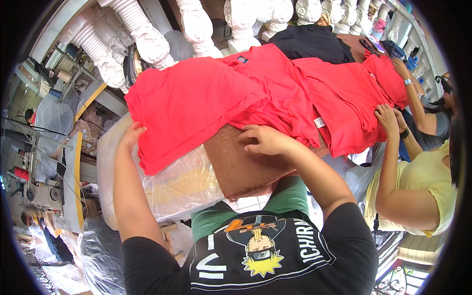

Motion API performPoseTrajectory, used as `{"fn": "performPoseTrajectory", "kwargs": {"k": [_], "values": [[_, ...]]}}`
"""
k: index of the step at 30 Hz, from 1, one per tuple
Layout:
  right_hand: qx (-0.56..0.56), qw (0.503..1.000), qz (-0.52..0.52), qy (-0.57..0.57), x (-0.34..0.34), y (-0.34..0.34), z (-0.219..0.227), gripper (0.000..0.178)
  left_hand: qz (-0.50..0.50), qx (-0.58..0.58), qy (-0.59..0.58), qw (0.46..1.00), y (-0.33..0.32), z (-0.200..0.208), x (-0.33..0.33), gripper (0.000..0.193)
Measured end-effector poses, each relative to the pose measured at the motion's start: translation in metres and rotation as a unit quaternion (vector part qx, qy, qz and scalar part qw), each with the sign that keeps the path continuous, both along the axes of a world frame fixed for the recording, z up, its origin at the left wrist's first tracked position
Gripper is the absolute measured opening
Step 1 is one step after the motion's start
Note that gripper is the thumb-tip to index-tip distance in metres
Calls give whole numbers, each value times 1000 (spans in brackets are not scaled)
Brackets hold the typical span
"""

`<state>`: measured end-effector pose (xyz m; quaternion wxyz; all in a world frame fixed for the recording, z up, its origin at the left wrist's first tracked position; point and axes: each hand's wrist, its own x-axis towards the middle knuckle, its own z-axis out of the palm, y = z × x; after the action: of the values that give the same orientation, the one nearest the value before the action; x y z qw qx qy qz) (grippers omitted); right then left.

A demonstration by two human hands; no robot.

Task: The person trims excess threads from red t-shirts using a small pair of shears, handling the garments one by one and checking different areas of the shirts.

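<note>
A red shirt (pixel 191 98) is spread over a surface covered with brown cloth (pixel 250 172) and clear plastic. At its left edge, my left hand (pixel 131 136) has its fingers closed on the fabric. My right hand (pixel 265 140) hovers over the brown cloth, close to the shirt's lower hem, with its fingers loosely curled, apart and holding nothing. Further red garments (pixel 275 83) lie rumpled just right of this shirt, one with a small dark label near its collar. A white tag (pixel 319 122) shows on another red piece (pixel 344 98).
Two co-workers at the right, one in a yellow shirt (pixel 408 191), handle red cloth. A black garment (pixel 314 43) lies at the back, before white balusters (pixel 196 29). Plastic wrap (pixel 172 189) covers the near left side. Sewing machines (pixel 46 194) and plastic bags stand far left.
</note>
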<state>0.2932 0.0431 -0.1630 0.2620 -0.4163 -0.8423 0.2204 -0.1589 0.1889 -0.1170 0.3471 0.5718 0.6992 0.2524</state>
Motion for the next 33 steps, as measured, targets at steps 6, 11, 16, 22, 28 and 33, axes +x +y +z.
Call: {"fn": "performPoseTrajectory", "kwargs": {"k": [6, 11, 16, 22, 28, 33], "values": [[47, 966, -254, -21, 41, -41, 61, 64, 45, 366, 101, 924, -66, -53, 68, 51], [65, 912, -352, -200, 58, -22, 4, 75, -104, 327, 162, 925, -105, -49, 190, 74], [26, 916, -361, -172, 84, 35, 5, 42, -113, 283, 234, 923, -94, -83, 210, 77], [215, 857, -461, 81, 122, 99, 154, 29, -89, 283, 225, 928, -92, -80, 210, 72], [226, 842, -397, 288, 145, 139, 253, 30, -170, 325, 194, 910, -78, -80, 215, 66], [152, 848, -275, 426, 119, 155, 301, 22, -217, 327, 156, 906, -90, -84, 214, 54]]}}
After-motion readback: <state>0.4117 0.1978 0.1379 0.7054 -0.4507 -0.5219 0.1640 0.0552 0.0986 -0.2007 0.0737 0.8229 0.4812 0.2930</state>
